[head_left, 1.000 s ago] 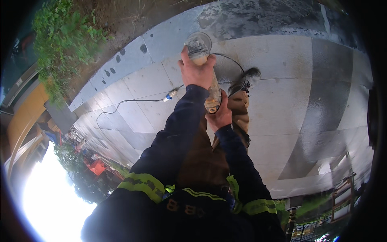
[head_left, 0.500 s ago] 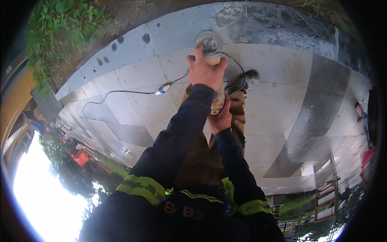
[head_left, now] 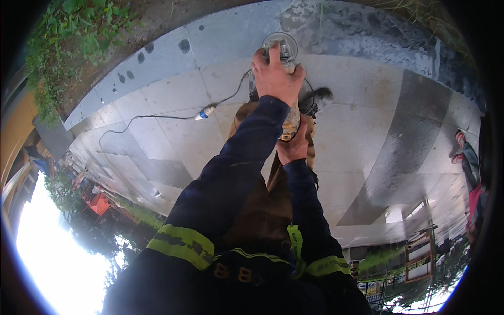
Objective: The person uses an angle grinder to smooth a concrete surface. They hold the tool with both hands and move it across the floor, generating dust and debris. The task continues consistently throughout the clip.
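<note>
A worn yellow and grey angle grinder (head_left: 289, 128) stretches away from me, between my legs and over the paving. My left hand (head_left: 277, 80) is closed over its front part, just behind the round disc end (head_left: 286, 48). Around the rear of the yellow body my right hand (head_left: 294, 147) is wrapped. The disc end lies over the blue-grey stone border (head_left: 231, 39); whether it touches the stone I cannot tell. A black power cable (head_left: 157, 116) with a blue and white plug connector (head_left: 205, 112) runs off to the left.
Pale paving slabs (head_left: 346, 131) spread around me, crossed by a darker wet band (head_left: 407, 126). Leafy plants (head_left: 79, 47) grow beyond the border at far left. A dark, fuzzy-looking object (head_left: 321, 97) lies beside my right leg. Another person (head_left: 469, 163) is at the right edge.
Both hands and the grinder have shifted slightly away from me, the disc end also a little to the right. More of the other person shows at the right edge.
</note>
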A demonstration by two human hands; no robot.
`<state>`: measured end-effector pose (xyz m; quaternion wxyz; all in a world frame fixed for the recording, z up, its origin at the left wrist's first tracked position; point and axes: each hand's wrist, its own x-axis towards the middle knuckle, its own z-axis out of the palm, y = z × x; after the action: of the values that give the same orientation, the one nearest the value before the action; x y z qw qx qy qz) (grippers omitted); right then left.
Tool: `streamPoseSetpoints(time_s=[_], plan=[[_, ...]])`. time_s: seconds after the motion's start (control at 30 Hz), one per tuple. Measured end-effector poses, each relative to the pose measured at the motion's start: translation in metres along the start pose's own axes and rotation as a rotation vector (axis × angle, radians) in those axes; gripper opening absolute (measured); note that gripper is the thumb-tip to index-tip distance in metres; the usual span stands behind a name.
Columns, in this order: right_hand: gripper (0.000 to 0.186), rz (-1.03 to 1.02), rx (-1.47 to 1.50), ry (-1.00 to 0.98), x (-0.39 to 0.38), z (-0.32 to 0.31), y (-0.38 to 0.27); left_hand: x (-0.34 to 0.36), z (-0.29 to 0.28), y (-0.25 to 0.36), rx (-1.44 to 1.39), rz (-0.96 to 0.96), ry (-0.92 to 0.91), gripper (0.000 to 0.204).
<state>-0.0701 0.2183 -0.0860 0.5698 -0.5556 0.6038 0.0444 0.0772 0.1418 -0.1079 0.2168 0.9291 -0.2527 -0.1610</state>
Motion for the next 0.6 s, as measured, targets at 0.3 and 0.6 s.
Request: streamPoseSetpoints(time_s=[0.3, 0.6], plan=[[0.080, -0.039, 0.021, -0.013, 0.019, -0.005, 0.007, 0.003, 0.015, -0.003, 0.073, -0.067, 0.021, 0.066], [0.082, 0.061, -0.020, 0.063, 0.034, -0.015, 0.007, 0.011, 0.042, 0.018, 0.038, 0.021, 0.007, 0.066]])
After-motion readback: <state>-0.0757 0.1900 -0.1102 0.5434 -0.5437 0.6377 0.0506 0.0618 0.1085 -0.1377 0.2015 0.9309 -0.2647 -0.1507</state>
